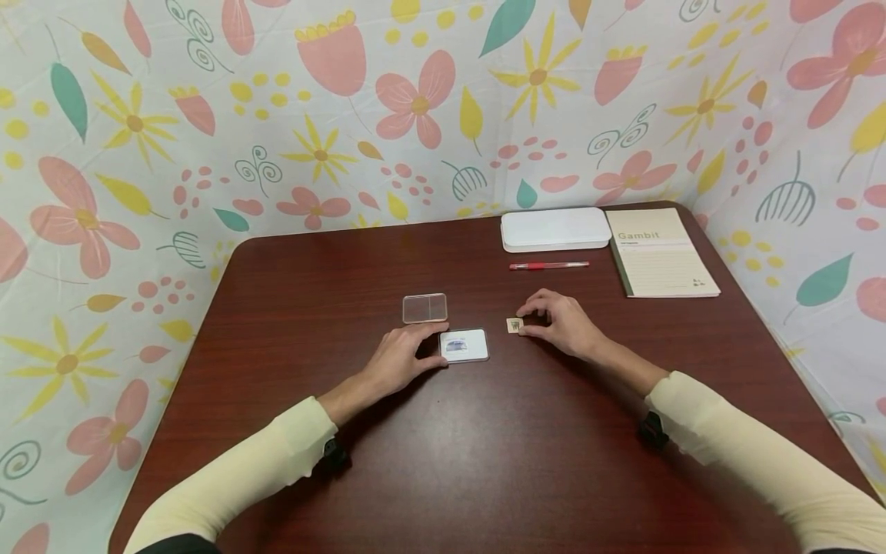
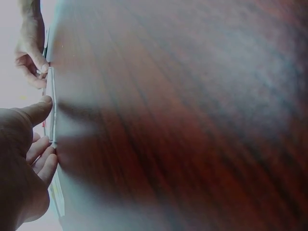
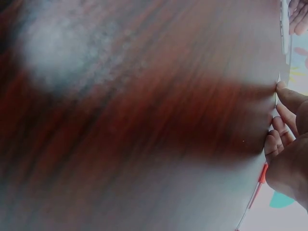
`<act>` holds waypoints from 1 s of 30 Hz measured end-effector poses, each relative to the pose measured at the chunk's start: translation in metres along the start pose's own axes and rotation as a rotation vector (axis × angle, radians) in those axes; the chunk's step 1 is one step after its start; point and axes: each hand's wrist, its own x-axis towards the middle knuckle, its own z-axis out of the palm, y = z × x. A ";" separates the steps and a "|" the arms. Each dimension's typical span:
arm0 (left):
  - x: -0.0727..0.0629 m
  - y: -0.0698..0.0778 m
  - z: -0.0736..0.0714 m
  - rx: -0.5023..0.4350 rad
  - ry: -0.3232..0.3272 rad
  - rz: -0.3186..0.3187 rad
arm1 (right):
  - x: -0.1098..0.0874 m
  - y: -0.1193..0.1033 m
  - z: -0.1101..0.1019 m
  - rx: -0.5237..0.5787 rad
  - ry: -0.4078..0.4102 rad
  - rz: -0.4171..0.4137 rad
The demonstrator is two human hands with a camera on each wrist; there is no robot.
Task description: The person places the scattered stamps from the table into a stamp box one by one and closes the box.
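My left hand (image 1: 401,358) holds a shallow clear plastic case (image 1: 476,356) by its left end, thumb at the near edge and fingers at the far edge. Inside the case, on a white backing, lies a stamp-like piece with a bluish-purple picture (image 1: 456,345). Just behind that hand a clear lid (image 1: 425,308) lies flat on the table. To the right, my right hand (image 1: 564,327) pinches a small beige square with a dark picture (image 1: 514,325), like a postage stamp, between thumb and finger, close over the tabletop. In the left wrist view the case (image 2: 52,106) appears edge-on.
A red pen (image 1: 549,265) lies beyond the right hand. Behind it sits a white box (image 1: 556,229), beside a notepad marked Gambit (image 1: 663,258) at the table's back right corner. Flower-patterned cloth (image 1: 415,169) hangs around the brown table (image 1: 443,462).
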 end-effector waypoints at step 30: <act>0.001 0.001 0.000 0.013 -0.008 0.017 | 0.003 0.000 0.000 0.054 -0.006 -0.045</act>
